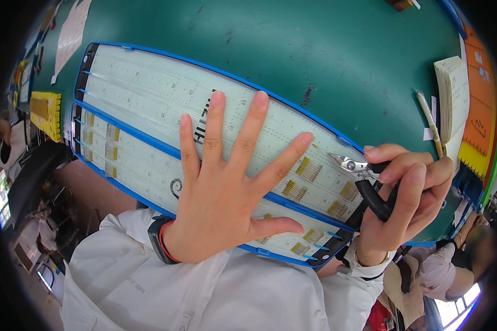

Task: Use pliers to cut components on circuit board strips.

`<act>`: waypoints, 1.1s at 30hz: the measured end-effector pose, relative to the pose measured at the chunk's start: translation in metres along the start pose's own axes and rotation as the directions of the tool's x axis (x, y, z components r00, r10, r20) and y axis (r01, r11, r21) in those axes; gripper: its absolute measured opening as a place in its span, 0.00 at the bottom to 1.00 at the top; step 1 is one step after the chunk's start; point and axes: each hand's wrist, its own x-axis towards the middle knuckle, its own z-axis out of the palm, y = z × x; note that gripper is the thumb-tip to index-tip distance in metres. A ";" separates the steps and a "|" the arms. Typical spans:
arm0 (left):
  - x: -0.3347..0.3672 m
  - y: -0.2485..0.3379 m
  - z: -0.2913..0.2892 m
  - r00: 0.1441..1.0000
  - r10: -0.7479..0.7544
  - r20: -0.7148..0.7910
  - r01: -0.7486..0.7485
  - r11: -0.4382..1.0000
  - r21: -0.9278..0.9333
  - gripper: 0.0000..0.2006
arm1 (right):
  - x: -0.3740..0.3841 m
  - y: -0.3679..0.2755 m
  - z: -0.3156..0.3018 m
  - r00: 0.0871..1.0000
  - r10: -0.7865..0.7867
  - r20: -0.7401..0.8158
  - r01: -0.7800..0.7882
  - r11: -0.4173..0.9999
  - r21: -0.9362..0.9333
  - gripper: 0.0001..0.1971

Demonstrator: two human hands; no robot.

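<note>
A long, flat, blue-framed case [149, 49] lies unfolded on the green table, its two pale panels printed with ruler-like marks. My left hand [210, 182] is spread palm down over both panels, fingers apart, holding nothing; it covers the middle of the case. My right hand [411, 204] is closed around small pliers [350, 164] with black handles and metal jaws. The jaws point left over the upper panel, with a tiny yellowish piece at their tip, close to my left index fingertip. Near them, neat groups of thin yellowish pins or hooks [308, 169] sit on the panel.
The green table [292, 66] extends beyond the case. Toward its right edge are an open notebook [451, 99], a pen [428, 118] and an orange board [475, 99]. A yellow block [46, 115] lies at the left. Other people [447, 265] sit at the right.
</note>
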 end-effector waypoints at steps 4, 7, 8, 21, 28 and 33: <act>-0.001 0.001 0.000 1.000 0.001 0.005 -0.001 1.000 0.007 0.45 | 0.000 -0.002 -0.002 0.998 -0.007 0.070 0.012 0.998 -0.065 0.09; 0.000 0.000 0.000 1.000 0.000 0.008 0.000 1.000 0.011 0.45 | 0.002 -0.003 -0.003 0.995 -0.006 0.095 0.014 0.996 -0.088 0.09; 0.000 0.000 0.001 1.000 -0.005 0.010 0.005 1.000 0.013 0.45 | 0.002 -0.003 -0.004 0.994 -0.003 0.106 0.013 0.995 -0.097 0.09; -0.001 0.001 -0.002 0.999 0.044 -0.009 -0.044 0.999 0.014 0.45 | -0.001 -0.022 -0.045 0.949 -0.192 -0.251 0.188 0.981 -0.041 0.12; -0.001 0.000 0.001 0.999 0.043 -0.017 -0.042 0.998 0.050 0.46 | -0.012 -0.013 -0.053 0.974 -0.195 -0.112 0.171 0.967 -0.189 0.11; -0.002 -0.001 0.002 0.999 0.037 -0.030 -0.035 0.998 0.056 0.46 | -0.015 0.013 -0.055 0.967 -0.188 -0.171 0.199 0.979 0.052 0.11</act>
